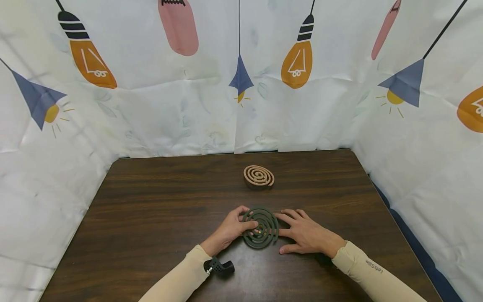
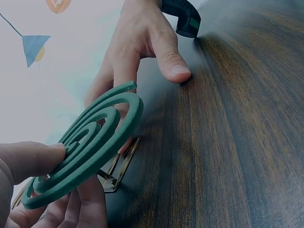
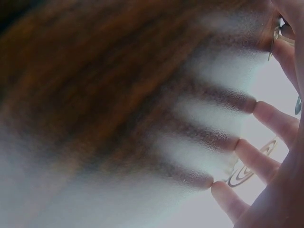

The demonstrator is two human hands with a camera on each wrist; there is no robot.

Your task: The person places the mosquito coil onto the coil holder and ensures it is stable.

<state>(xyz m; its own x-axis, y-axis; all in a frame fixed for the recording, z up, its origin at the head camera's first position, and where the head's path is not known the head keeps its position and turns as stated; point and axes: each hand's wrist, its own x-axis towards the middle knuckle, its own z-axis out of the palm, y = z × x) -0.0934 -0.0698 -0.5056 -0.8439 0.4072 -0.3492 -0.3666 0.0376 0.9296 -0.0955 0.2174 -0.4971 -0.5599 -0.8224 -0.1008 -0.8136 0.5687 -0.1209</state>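
Observation:
A green mosquito coil (image 1: 260, 246) is in my left hand (image 1: 232, 228), tilted above the table. The thumb presses on its upper face while the other fingers lie beneath it. Under the coil, in the left wrist view, a gold-coloured metal stand (image 2: 124, 170) shows partly; the coil hides the rest. My right hand (image 1: 309, 235) is just right of the coil with fingers spread. Several of its fingertips rest on the table, and the index finger reaches under the coil to the metal stand. Whether it touches the stand is unclear.
A brown mosquito coil (image 1: 258, 174) is farther back on the dark wooden table (image 1: 162, 201). White printed cloth (image 1: 188, 109) hangs behind and along both sides of the table. A black wrist camera (image 1: 222, 267) is strapped to my left wrist.

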